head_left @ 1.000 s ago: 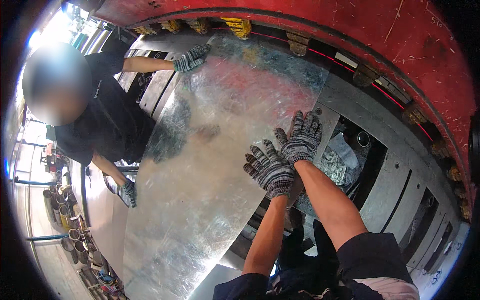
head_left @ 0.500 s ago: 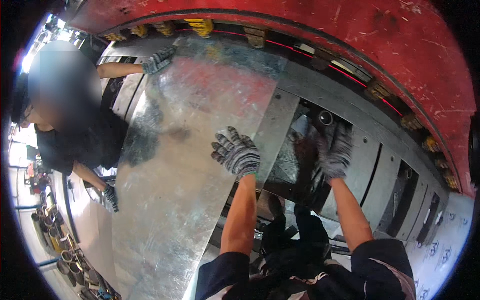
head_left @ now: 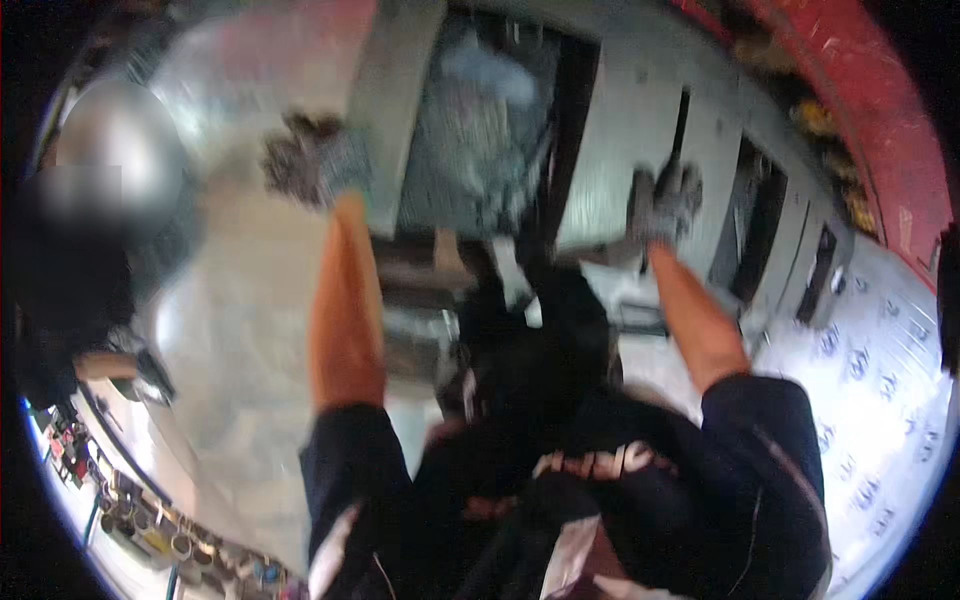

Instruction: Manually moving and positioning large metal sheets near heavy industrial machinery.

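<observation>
over metal sheet (head_left: 230,330): left fingers (head_left: 283,155) spread | over bed (head_left: 625,115): right fingers (head_left: 690,190) parted

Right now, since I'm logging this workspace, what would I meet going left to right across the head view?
Co-worker in black → camera wearer's gloved left hand → large dark opening in the grey machine bed → wearer's gloved right hand → white patterned surface.
</observation>
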A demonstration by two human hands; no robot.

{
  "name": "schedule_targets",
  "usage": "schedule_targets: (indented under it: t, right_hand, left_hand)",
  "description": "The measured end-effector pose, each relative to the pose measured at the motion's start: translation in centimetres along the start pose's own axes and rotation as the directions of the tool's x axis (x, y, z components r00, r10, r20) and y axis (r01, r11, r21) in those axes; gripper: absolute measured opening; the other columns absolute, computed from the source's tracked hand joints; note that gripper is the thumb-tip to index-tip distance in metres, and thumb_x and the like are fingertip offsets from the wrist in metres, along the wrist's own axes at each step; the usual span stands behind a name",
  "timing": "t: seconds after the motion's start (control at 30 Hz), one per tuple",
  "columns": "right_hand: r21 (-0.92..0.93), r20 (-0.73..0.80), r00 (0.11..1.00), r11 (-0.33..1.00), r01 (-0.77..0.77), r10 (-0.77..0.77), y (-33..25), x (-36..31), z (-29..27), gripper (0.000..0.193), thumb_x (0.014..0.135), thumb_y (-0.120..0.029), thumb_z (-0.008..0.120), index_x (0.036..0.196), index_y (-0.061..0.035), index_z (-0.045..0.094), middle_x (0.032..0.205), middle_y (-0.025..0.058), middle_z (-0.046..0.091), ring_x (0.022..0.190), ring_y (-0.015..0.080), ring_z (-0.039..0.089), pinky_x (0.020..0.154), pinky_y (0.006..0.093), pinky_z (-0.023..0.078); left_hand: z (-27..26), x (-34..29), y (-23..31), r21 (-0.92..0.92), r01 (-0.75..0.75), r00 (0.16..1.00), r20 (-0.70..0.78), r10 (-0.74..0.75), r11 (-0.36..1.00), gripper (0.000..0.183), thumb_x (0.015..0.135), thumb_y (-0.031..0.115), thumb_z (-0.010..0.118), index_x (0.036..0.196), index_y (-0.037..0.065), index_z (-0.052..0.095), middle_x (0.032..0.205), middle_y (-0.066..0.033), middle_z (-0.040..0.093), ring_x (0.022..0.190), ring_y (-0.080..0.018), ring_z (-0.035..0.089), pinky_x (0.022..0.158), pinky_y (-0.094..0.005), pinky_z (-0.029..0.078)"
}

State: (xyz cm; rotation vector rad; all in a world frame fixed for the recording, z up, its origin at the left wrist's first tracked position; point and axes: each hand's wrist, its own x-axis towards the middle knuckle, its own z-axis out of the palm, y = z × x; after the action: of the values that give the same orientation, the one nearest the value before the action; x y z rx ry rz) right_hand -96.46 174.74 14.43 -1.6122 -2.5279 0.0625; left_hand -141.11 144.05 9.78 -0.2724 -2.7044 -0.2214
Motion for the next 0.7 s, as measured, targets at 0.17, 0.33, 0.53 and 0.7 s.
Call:
schedule_targets:
  t: [0.17, 0.33, 0.53, 0.7]
  right_hand:
    - [-0.193, -0.013, 0.995, 0.976, -0.099, 0.098, 4.6, 1.4, 0.4, 0.090, 0.101, -0.073, 0.045, 0.161, -0.0056, 0.045, 0.167, 0.0294, 0.036, 0.157, 0.0463, 0.030, 0.129, 0.0557, 0.020]
    - [-0.097, 0.010, 0.994, 0.989, -0.109, 0.110, 3.7, 0.2, -0.3, 0.091, 0.101, -0.073, 0.043, 0.163, -0.0070, 0.042, 0.168, 0.0298, 0.034, 0.157, 0.0466, 0.030, 0.129, 0.0556, 0.020]
    - [-0.123, 0.027, 0.990, 0.983, -0.136, 0.140, 3.1, -0.8, -0.8, 0.087, 0.104, -0.068, 0.046, 0.166, -0.0075, 0.037, 0.171, 0.0302, 0.029, 0.158, 0.0499, 0.024, 0.131, 0.0562, 0.015]
    - [-0.143, 0.059, 0.987, 0.979, -0.142, 0.152, 2.6, -1.1, -1.7, 0.086, 0.103, -0.064, 0.052, 0.164, -0.0056, 0.040, 0.169, 0.0309, 0.032, 0.157, 0.0500, 0.026, 0.130, 0.0573, 0.016]
  left_hand:
    - [-3.0, -0.8, 9.8, 0.154, 0.048, 0.939, 0.329, -0.097, 0.987, 0.072, 0.106, 0.060, 0.036, 0.169, 0.025, 0.033, 0.175, -0.0228, 0.026, 0.158, -0.0518, 0.024, 0.126, -0.0697, 0.015]
    - [-4.5, -1.6, 9.0, 0.084, 0.069, 0.977, 0.195, -0.084, 0.994, 0.069, 0.107, 0.060, 0.034, 0.168, 0.025, 0.037, 0.174, -0.0218, 0.029, 0.159, -0.0485, 0.027, 0.126, -0.0674, 0.014]
    - [-7.3, -1.3, 9.7, 0.093, 0.124, 0.906, 0.396, -0.151, 0.988, 0.068, 0.109, 0.057, 0.034, 0.169, 0.025, 0.034, 0.176, -0.0223, 0.025, 0.162, -0.0457, 0.022, 0.129, -0.0627, 0.010]
    - [-8.2, -1.2, 9.9, 0.124, 0.141, 0.884, 0.430, -0.181, 0.982, 0.067, 0.109, 0.055, 0.037, 0.168, 0.023, 0.037, 0.175, -0.0223, 0.027, 0.161, -0.0450, 0.023, 0.129, -0.0623, 0.011]
